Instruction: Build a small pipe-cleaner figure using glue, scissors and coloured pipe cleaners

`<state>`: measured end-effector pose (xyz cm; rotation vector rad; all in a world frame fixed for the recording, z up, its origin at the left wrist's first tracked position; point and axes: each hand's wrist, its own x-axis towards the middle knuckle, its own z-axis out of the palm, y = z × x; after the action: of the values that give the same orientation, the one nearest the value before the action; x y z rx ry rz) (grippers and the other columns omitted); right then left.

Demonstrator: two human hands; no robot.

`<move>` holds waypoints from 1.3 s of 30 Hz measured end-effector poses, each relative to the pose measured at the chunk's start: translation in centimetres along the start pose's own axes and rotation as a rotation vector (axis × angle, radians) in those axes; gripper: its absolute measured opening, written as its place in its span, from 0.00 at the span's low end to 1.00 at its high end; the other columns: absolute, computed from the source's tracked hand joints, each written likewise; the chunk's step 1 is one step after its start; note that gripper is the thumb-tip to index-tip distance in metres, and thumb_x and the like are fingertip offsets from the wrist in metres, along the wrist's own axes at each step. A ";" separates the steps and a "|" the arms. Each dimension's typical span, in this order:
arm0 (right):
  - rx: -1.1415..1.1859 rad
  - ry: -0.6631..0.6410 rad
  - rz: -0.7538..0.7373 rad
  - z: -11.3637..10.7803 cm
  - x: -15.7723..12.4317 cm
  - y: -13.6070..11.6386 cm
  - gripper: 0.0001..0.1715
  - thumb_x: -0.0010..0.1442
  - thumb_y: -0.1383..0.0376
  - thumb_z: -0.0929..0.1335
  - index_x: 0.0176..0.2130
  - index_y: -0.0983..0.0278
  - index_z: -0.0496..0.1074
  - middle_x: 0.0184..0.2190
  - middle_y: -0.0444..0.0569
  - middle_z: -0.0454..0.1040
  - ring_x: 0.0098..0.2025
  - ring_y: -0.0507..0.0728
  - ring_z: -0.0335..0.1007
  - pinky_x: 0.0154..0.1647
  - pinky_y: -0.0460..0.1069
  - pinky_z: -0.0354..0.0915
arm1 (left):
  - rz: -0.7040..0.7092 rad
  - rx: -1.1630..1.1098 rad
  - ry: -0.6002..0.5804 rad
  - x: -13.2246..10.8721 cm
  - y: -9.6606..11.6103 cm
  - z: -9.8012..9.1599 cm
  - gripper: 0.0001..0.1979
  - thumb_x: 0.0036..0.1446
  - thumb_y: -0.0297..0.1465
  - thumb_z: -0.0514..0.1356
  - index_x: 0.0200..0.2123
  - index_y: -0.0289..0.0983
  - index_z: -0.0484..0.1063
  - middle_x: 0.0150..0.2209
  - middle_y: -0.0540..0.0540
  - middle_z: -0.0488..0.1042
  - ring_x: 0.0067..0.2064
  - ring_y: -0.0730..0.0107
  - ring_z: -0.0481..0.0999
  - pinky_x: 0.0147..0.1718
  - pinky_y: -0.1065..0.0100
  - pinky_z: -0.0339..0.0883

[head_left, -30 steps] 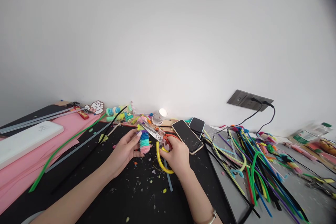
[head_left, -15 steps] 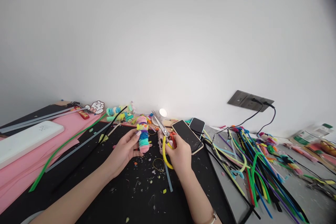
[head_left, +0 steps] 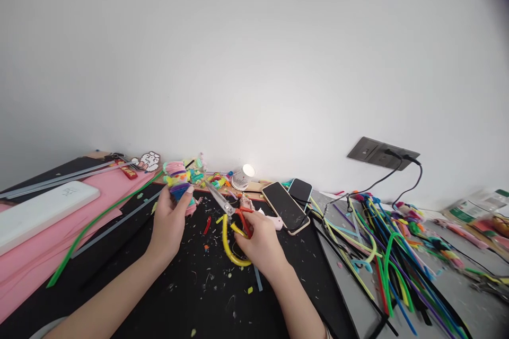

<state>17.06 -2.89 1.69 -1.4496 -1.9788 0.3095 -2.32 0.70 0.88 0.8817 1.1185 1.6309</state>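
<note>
My left hand [head_left: 170,222] grips a fuzzy roll of coiled pipe cleaners [head_left: 178,186], banded pink, yellow and purple, above the left part of the black mat [head_left: 191,296]. In my right hand [head_left: 256,238] is a pair of scissors [head_left: 226,205] with red and yellow handles. The blades point up and left toward the roll, apart from it. Below the handle hangs a curved yellow loop [head_left: 226,243]; whether it belongs to the scissors I cannot tell. A small red scrap [head_left: 207,225] lies between my hands.
Two phones [head_left: 284,204] [head_left: 300,190] lie right of centre, near a lit round lamp [head_left: 243,176]. Many loose pipe cleaners [head_left: 397,259] cover the grey surface at right. Pink sheets [head_left: 107,190] and a white power bank [head_left: 47,214] are at left. Wires run from a wall socket [head_left: 369,153].
My left hand has moved left with the roll, which now tilts. My right hand has shifted slightly left and down with the scissors. A red scrap now shows on the mat.
</note>
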 end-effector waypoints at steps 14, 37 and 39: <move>0.085 -0.106 0.006 3.0 -1.0 -2.6 0.20 0.48 0.79 0.65 0.40 0.63 0.66 0.43 0.53 0.71 0.46 0.58 0.70 0.46 0.52 0.67 | 0.229 0.252 0.034 -0.8 0.6 0.6 0.21 0.56 0.43 0.60 0.50 0.41 0.65 0.46 0.46 0.73 0.49 0.54 0.73 0.45 0.59 0.70; 0.274 -0.272 -0.177 2.2 -1.1 -2.7 0.20 0.57 0.78 0.60 0.46 0.63 0.70 0.42 0.49 0.75 0.43 0.54 0.70 0.46 0.47 0.65 | 0.031 0.221 -0.350 -0.9 -0.5 1.0 0.27 0.54 0.44 0.61 0.53 0.39 0.64 0.51 0.40 0.73 0.48 0.54 0.75 0.45 0.57 0.71; 0.328 -0.284 -0.191 2.1 -1.0 -2.8 0.20 0.57 0.77 0.61 0.46 0.62 0.69 0.43 0.48 0.75 0.44 0.53 0.71 0.47 0.47 0.64 | -0.004 0.223 -0.393 -1.0 -0.6 0.9 0.29 0.53 0.44 0.61 0.56 0.40 0.62 0.52 0.40 0.72 0.47 0.54 0.76 0.44 0.57 0.71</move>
<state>13.81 -4.44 1.22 -1.0457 -2.1466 0.7498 -1.05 0.09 0.51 1.2797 1.0312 1.2699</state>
